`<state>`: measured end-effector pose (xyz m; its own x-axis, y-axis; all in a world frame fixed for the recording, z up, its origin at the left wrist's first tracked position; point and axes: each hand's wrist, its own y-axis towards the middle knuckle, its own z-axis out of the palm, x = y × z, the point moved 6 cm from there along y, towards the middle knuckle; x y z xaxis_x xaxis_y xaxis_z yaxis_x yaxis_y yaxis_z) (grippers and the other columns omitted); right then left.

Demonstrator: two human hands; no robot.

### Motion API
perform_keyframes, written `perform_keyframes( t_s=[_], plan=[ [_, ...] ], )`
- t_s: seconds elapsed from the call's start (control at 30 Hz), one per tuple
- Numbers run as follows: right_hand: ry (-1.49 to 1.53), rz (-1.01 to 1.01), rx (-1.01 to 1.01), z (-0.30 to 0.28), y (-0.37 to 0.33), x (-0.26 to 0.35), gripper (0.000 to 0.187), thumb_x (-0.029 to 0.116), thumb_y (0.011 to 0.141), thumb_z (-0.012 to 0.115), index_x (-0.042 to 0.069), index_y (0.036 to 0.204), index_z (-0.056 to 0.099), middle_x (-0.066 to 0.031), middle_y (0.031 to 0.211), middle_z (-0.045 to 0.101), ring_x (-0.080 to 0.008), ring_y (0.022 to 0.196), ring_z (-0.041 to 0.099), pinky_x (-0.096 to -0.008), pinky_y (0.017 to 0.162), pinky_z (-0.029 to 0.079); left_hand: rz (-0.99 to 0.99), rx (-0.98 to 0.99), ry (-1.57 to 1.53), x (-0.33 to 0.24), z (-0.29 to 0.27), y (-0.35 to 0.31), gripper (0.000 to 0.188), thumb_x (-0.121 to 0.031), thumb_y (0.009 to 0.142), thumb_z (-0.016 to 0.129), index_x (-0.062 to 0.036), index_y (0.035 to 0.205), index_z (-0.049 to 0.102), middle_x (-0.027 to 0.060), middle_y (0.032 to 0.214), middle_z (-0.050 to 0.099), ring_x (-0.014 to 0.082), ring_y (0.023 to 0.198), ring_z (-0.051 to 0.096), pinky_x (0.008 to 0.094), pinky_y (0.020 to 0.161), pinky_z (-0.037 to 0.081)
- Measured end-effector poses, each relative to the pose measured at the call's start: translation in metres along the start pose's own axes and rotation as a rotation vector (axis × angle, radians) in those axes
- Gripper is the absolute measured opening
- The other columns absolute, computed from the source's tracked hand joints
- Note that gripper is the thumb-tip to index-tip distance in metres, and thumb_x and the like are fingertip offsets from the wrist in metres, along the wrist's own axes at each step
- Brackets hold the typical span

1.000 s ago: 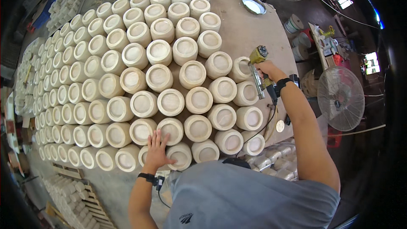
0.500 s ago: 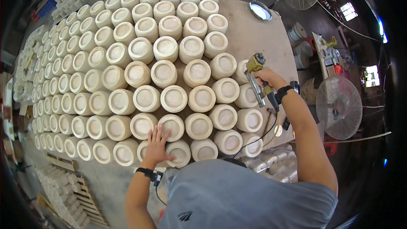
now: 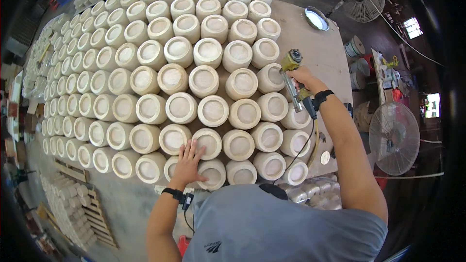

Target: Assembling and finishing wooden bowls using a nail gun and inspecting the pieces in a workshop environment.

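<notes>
Rows of off-white round pots (image 3: 213, 110), each with a ringed, recessed circular top, cover most of the table. My left hand (image 3: 189, 164) lies with spread fingers over the near pots; its fingertips touch the edge of one pot (image 3: 209, 141), and the thumb reaches a nearer pot (image 3: 212, 173). At the right end of the rows, my right hand (image 3: 305, 80) is wrapped round the handle of a yellow tool (image 3: 292, 61) that looks like a nail gun, with a long silver metal bar. This tool is held above the pots, partly covering those behind it.
A black cable and a yellow hose (image 3: 317, 138) hang from the tool. On the brown table (image 3: 323, 53) sits a round lamp-like bright dish (image 3: 316, 19). Two fans (image 3: 394, 138) stand to the right. Plastic-wrapped goods (image 3: 315, 191) lie near my body, and a stacked pallet (image 3: 99, 221) is at left.
The whole view has shifted, with the pots appearing further right. My right hand and the tool have moved slightly away from me and left over the pots. My left hand stays on the same pots.
</notes>
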<state>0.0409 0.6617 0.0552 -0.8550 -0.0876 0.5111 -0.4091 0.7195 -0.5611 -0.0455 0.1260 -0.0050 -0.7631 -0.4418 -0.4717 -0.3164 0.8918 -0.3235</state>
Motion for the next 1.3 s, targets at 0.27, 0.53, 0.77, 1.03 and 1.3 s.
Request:
perform_keyframes(
  t_s=[0.27,0.53,0.77,1.03,1.3],
  plan=[
    [0.102,0.008,0.121,0.016,-0.012,0.000,0.034,0.027,0.088,0.072,0.002,0.067,0.062,-0.0088,0.056,0.058,-0.0208,0.044,0.054,-0.0377,0.043,0.045,0.010,-0.026,-0.016,-0.001,0.000,-0.005,0.132,-0.050,0.045,0.095,-0.0179,0.157,0.034,0.0214,0.166,0.019,0.0400,0.154,0.017,0.0568,0.124,0.013],
    [-0.067,0.004,0.252,0.033,-0.031,0.016,0.033,0.025,0.091,0.073,0.004,0.068,0.060,-0.0052,0.059,0.057,-0.0154,0.046,0.052,-0.0342,0.044,0.043,0.022,-0.032,-0.010,-0.001,0.002,-0.004,0.133,-0.053,0.044,0.094,-0.0176,0.158,0.034,0.0216,0.167,0.017,0.0398,0.155,0.015,0.0567,0.125,0.011],
    [0.108,0.064,0.305,0.031,-0.030,0.007,0.029,0.025,0.091,0.073,0.004,0.074,0.061,-0.0054,0.059,0.056,-0.0149,0.044,0.051,-0.0336,0.039,0.043,0.002,-0.030,-0.009,0.000,-0.001,-0.003,0.131,-0.050,0.045,0.094,-0.0178,0.157,0.034,0.0200,0.167,0.018,0.0386,0.155,0.016,0.0552,0.125,0.012],
    [-0.140,-0.159,0.152,0.050,-0.048,0.047,0.038,0.029,0.091,0.074,0.004,0.066,0.060,-0.0055,0.055,0.057,-0.0164,0.043,0.054,-0.0333,0.040,0.042,0.022,-0.028,-0.002,-0.002,-0.003,-0.003,0.130,-0.049,0.046,0.094,-0.0174,0.157,0.033,0.0199,0.167,0.019,0.0386,0.155,0.016,0.0545,0.125,0.012],
    [-0.171,-0.177,0.203,0.089,-0.026,0.064,0.044,0.034,0.086,0.073,0.001,0.058,0.062,-0.0092,0.052,0.060,-0.0203,0.042,0.056,-0.0344,0.045,0.044,0.023,-0.045,-0.040,-0.003,-0.002,0.000,0.131,-0.048,0.045,0.095,-0.0173,0.157,0.035,0.0195,0.167,0.018,0.0375,0.155,0.017,0.0532,0.126,0.013]
  ],
)
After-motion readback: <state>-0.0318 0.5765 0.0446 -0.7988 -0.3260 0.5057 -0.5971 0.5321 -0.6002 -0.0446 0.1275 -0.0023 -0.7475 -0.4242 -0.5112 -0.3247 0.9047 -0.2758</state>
